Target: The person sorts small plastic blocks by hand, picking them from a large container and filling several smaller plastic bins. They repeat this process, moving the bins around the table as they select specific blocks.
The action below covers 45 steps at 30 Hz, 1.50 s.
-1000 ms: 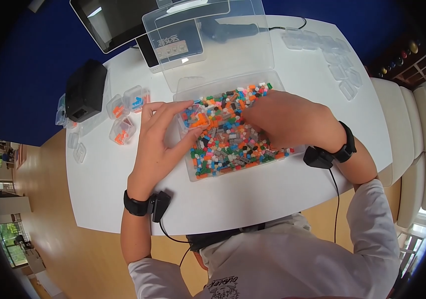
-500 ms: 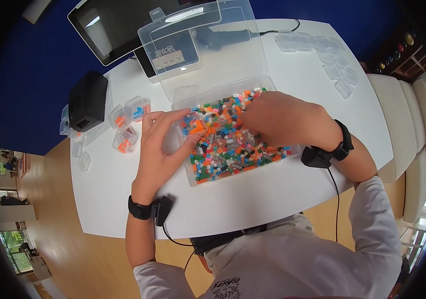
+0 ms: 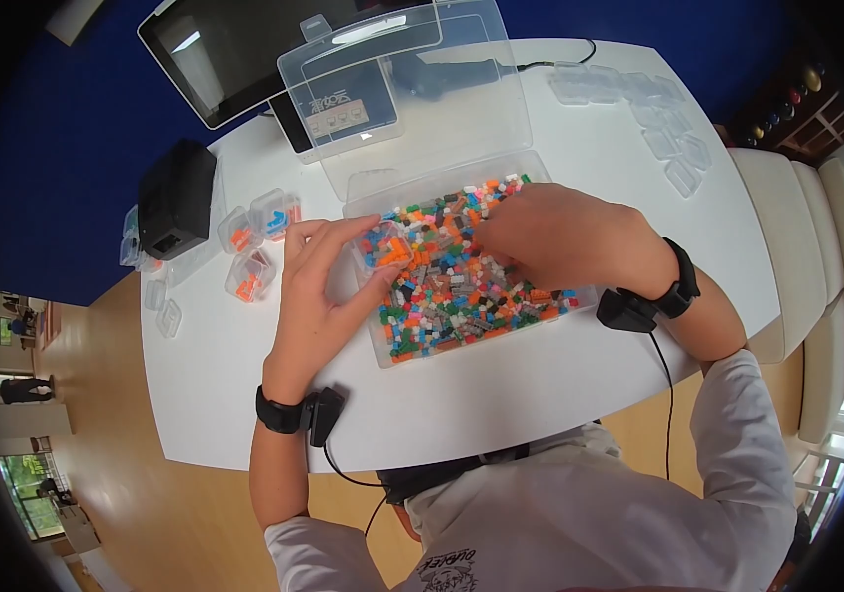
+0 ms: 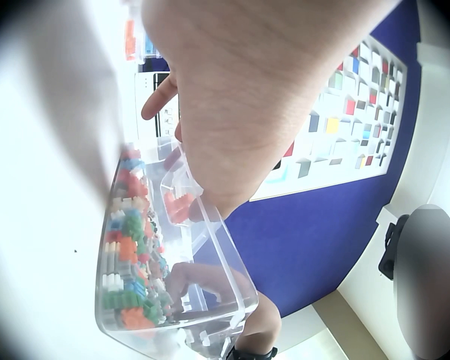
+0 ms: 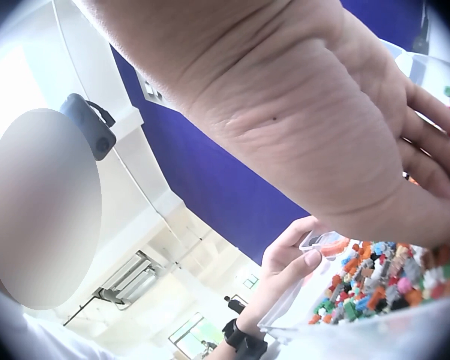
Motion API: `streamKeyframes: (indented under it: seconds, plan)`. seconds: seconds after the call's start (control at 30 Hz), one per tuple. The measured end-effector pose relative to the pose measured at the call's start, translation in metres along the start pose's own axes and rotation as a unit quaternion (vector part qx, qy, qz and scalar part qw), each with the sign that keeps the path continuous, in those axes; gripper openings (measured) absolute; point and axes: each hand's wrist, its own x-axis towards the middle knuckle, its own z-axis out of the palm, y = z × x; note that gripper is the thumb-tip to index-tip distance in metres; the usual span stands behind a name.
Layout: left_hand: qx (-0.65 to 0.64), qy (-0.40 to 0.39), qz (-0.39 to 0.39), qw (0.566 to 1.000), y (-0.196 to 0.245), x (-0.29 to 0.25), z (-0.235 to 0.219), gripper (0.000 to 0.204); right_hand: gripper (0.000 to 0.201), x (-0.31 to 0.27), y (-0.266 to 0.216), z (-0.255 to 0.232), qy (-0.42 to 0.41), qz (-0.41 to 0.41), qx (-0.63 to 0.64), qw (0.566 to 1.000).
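Note:
My left hand (image 3: 318,276) grips a small clear box (image 3: 383,245) between thumb and fingers, with orange bricks inside. It holds this little box at the left side of a large clear plastic box (image 3: 375,340) filled with small building bricks (image 3: 452,296) of many colours. My right hand (image 3: 565,237) reaches down among the bricks at the large box's right side. In the right wrist view its fingers (image 5: 427,169) bend towards the pile, and their tips are hidden. I cannot tell whether they pinch a brick.
Small clear boxes (image 3: 249,276) with orange or blue bricks stand left of my left hand, near a black device (image 3: 177,197). The large box's lid (image 3: 432,128) stands raised behind it, before a monitor (image 3: 215,59). More small clear containers (image 3: 659,118) lie at the table's far right.
The head view has shifted slightly. Both hands keep nearly the same places, the left holding the small box and the right among the bricks.

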Motion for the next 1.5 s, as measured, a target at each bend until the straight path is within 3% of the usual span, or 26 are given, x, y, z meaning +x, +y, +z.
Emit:
streamKeyframes:
  seconds: [0.33, 0.4, 0.63, 1.03, 1.2, 1.5]
  plan:
    - [-0.005, -0.002, -0.008, 1.000, 0.002, 0.001, 0.000, 0.054, 0.042, 0.008, -0.005, 0.007, -0.007, -0.007, -0.013, 1.000]
    - [0.008, -0.004, 0.000, 1.000, 0.000, 0.001, 0.000, 0.055, 0.044, 0.010, -0.004, 0.014, 0.033, -0.016, 0.011, 0.999]
    - [0.023, -0.002, -0.001, 1.000, 0.001, 0.000, -0.002, 0.054, 0.047, 0.018, -0.007, 0.020, 0.055, -0.024, 0.027, 0.998]
    - [0.024, 0.000, 0.002, 1.000, -0.002, 0.000, -0.002, 0.054, 0.023, 0.020, -0.003, 0.022, 0.091, -0.036, 0.052, 0.994]
    - [0.024, 0.001, 0.002, 1.000, -0.002, 0.000, -0.002, 0.054, 0.016, 0.019, -0.003, 0.018, 0.065, -0.017, 0.053, 0.996]
    - [0.025, 0.001, 0.005, 1.000, -0.003, -0.001, -0.002, 0.055, 0.025, 0.016, -0.002, 0.015, 0.059, -0.020, 0.056, 0.996]
